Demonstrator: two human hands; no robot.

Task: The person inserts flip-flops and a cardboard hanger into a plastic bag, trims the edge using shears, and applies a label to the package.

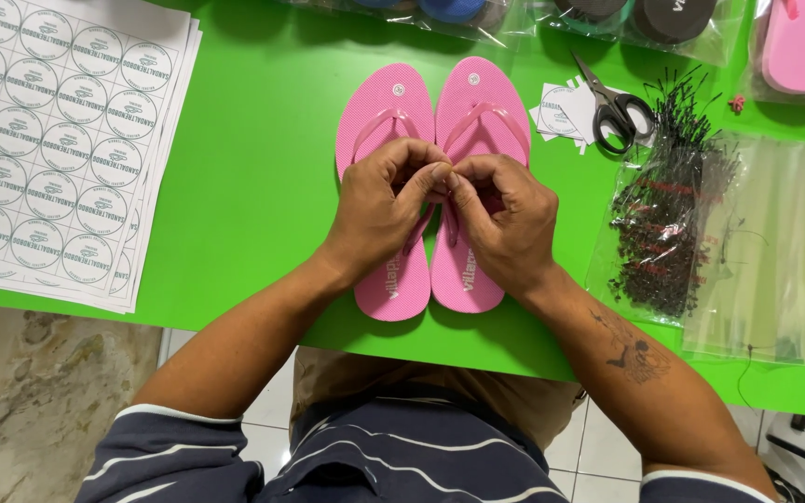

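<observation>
A pair of pink flip-flops [477, 102] lies side by side, soles down, on the green table [253, 168], toes pointing away from me. My left hand [379, 210] and my right hand [505, 219] meet over the middle of the pair. The fingertips of both pinch together where the inner straps run side by side. What is between the fingertips is too small to make out. The palms cover the rear halves of the straps.
Sheets of round white stickers [58, 140] lie at the left. Black-handled scissors [612, 107] rest on cut stickers at the right. A clear bag of black plastic fasteners [663, 219] and empty clear bags [775, 251] sit at the right. Bagged sandals [803, 47] line the far edge.
</observation>
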